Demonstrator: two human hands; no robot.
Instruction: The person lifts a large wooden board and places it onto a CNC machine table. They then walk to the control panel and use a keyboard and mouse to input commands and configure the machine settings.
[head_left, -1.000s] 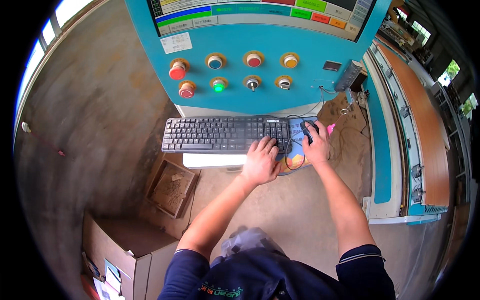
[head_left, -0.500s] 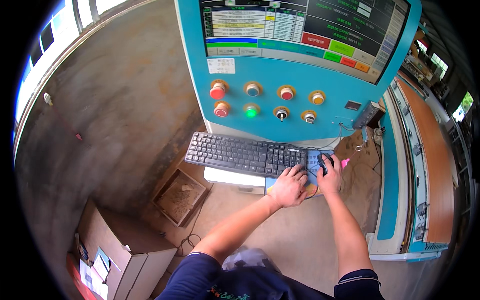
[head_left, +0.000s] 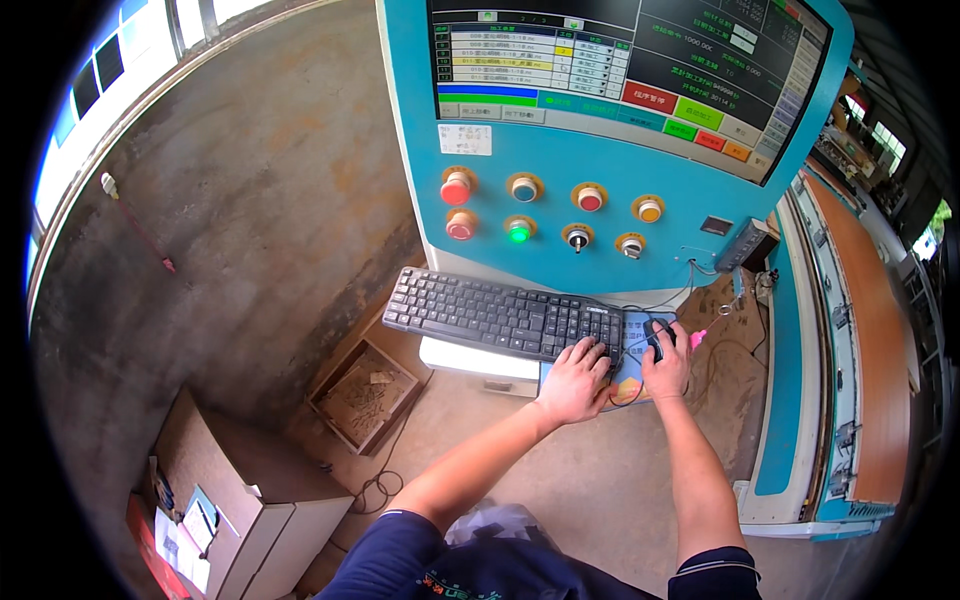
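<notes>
On a dusty concrete workshop floor, a blue control console [head_left: 600,190] shows a lit screen; the left hand [head_left: 573,383] rests open on the keyboard [head_left: 500,315], the right hand [head_left: 666,362] cups the mouse [head_left: 655,335], input apparently unfinished.

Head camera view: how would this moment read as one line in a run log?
left hand: resting on black keyboard right end | right hand: on black mouse | blue control panel: green button lit

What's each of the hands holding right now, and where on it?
The right hand cups a black mouse from above, palm over its rear. The left hand holds nothing; its fingers rest on the right end of the black keyboard.
</notes>
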